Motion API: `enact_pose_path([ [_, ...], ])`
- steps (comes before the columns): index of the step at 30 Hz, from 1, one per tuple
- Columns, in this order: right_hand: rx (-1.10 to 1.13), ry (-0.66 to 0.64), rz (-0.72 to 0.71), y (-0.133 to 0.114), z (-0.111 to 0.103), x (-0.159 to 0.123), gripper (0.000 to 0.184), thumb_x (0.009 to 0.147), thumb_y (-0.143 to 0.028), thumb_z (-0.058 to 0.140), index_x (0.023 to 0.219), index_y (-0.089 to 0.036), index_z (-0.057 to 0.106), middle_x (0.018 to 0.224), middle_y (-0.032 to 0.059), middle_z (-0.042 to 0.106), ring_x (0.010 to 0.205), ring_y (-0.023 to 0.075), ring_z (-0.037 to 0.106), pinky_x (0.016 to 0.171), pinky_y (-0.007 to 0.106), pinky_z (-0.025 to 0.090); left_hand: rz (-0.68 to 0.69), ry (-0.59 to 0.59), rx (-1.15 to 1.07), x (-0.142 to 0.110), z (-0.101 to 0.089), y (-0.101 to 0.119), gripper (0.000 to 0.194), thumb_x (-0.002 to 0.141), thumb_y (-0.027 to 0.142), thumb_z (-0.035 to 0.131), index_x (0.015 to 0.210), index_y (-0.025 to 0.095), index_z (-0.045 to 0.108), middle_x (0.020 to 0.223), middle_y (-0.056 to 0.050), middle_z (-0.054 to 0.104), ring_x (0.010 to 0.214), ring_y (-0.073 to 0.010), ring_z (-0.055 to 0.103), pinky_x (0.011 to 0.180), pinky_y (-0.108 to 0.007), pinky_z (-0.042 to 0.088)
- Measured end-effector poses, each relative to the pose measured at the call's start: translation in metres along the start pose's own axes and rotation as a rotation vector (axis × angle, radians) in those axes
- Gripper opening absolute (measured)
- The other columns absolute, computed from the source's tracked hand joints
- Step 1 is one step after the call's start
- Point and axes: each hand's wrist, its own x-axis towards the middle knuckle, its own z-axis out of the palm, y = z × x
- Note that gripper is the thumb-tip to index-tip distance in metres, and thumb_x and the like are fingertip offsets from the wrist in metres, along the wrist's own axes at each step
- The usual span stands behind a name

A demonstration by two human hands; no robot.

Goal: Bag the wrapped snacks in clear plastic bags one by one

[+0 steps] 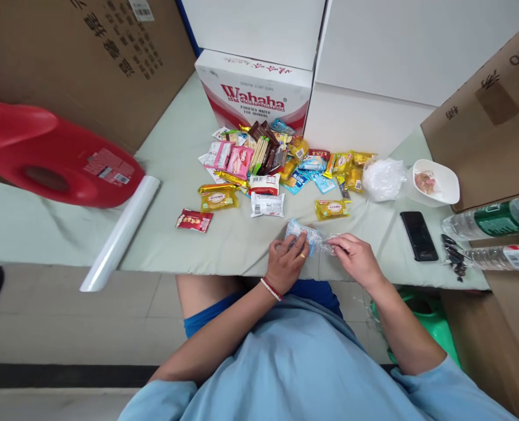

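Head view: blue-and-white packet (314,238) lies near the edge of the cloth-covered table (233,252), apart from the snack pile (266,153). Left hand (288,258) presses it, apparently for steadiness; palm down, fingers bent, thumb grip hidden, cannot tell. Right hand (355,254) pinches clear film (328,244) beside it, forearm angled inward.

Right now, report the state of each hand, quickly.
Left hand: fingers bent over the pale-blue packet; whether it grips cannot be told.
Right hand: closed, pinching clear plastic beside that packet.
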Motion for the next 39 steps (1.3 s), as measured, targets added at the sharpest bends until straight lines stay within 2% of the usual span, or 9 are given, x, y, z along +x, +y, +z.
enact_pose_path([
  [3, -0.114, -0.067, -0.155, -0.02, 0.007, 0.019, 0.03, 0.096, -0.017, 0.051, 0.111, -0.027, 0.075, 0.111, 0.0076, 0.072, 0.106, 0.024, 0.069, 0.094, 0.036, 0.054, 0.003, -0.05, -0.056, 0.005, -0.001, 0.004, 0.034, 0.098, 0.013, 0.053, 0.125, 0.03, 0.065, 0.146, -0.004, 0.063, 0.128, -0.0252, 0.06, 0.097, -0.05, 0.04],
  [9, -0.032, -0.132, -0.236, -0.035, 0.04, 0.067, 0.027, 0.097, -0.014, 0.044, 0.105, -0.023, 0.068, 0.102, 0.0084, 0.067, 0.098, 0.0227, 0.065, 0.089, 0.035, 0.052, -0.155, -0.064, -0.342, 0.008, -0.016, -0.014, 0.036, 0.095, 0.021, 0.057, 0.13, 0.026, 0.065, 0.136, -0.009, 0.069, 0.13, -0.0282, 0.06, 0.104, -0.052, 0.049],
  [13, -0.049, -0.061, -0.226, -0.031, 0.048, 0.066, 0.026, 0.099, -0.016, 0.041, 0.103, -0.023, 0.066, 0.099, 0.0089, 0.065, 0.096, 0.0232, 0.063, 0.087, 0.034, 0.05, -0.467, 0.081, -0.667, 0.006, -0.024, -0.037, 0.038, 0.097, 0.022, 0.047, 0.132, 0.026, 0.061, 0.139, -0.009, 0.065, 0.125, -0.0224, 0.063, 0.099, -0.041, 0.056],
  [17, -0.006, -0.042, -0.216, -0.033, 0.049, 0.056, 0.026, 0.102, -0.021, 0.04, 0.105, -0.023, 0.066, 0.102, 0.0092, 0.067, 0.098, 0.0229, 0.064, 0.089, 0.033, 0.05, -0.735, 0.023, -0.478, 0.018, -0.008, -0.043, 0.027, 0.096, 0.036, 0.058, 0.115, 0.018, 0.066, 0.118, -0.015, 0.068, 0.11, -0.0286, 0.065, 0.091, -0.046, 0.056],
  [20, 0.068, -0.001, -0.144, -0.032, 0.046, 0.05, 0.026, 0.103, -0.029, 0.042, 0.107, -0.024, 0.068, 0.106, 0.0089, 0.07, 0.1, 0.0233, 0.067, 0.092, 0.035, 0.052, -0.7, -0.093, -0.399, 0.029, 0.004, -0.034, 0.02, 0.094, 0.035, 0.062, 0.101, 0.017, 0.067, 0.101, -0.012, 0.067, 0.099, -0.0273, 0.064, 0.09, -0.046, 0.053],
  [24, 0.316, 0.036, 0.13, -0.023, 0.035, 0.033, 0.034, 0.102, -0.051, 0.048, 0.109, -0.025, 0.069, 0.103, 0.0069, 0.074, 0.091, 0.0241, 0.071, 0.088, 0.039, 0.058, -0.621, 0.018, -0.472, 0.035, -0.001, -0.009, 0.019, 0.092, 0.035, 0.066, 0.102, 0.019, 0.062, 0.098, -0.008, 0.062, 0.089, -0.0223, 0.062, 0.078, -0.037, 0.053],
  [30, 0.7, -0.051, 0.395, -0.008, 0.032, -0.003, 0.063, 0.095, -0.069, 0.052, 0.142, -0.028, 0.05, 0.115, 0.0087, 0.073, 0.107, 0.027, 0.071, 0.092, 0.045, 0.06, -0.198, 0.03, -0.287, 0.033, -0.008, 0.038, 0.036, 0.096, 0.029, 0.059, 0.129, 0.018, 0.059, 0.125, -0.017, 0.067, 0.126, -0.0313, 0.057, 0.102, -0.05, 0.043],
  [35, 0.843, -0.025, 0.473, 0.005, 0.039, -0.019, 0.058, 0.09, -0.071, 0.059, 0.132, -0.031, 0.055, 0.137, 0.0086, 0.066, 0.126, 0.0278, 0.063, 0.099, 0.045, 0.058, 0.127, -0.122, -0.543, 0.021, -0.005, 0.044, 0.056, 0.085, 0.02, 0.052, 0.141, 0.015, 0.05, 0.139, -0.019, 0.062, 0.144, -0.0314, 0.047, 0.115, -0.055, 0.04],
  [39, 0.874, -0.062, 0.496, 0.007, 0.039, -0.02, 0.053, 0.088, -0.065, 0.064, 0.126, -0.03, 0.057, 0.131, 0.0072, 0.069, 0.111, 0.0253, 0.07, 0.093, 0.042, 0.06, 0.058, -0.083, -0.813, 0.018, -0.019, 0.035, 0.058, 0.082, 0.017, 0.049, 0.139, 0.02, 0.042, 0.14, -0.018, 0.06, 0.143, -0.0281, 0.049, 0.113, -0.053, 0.047],
])
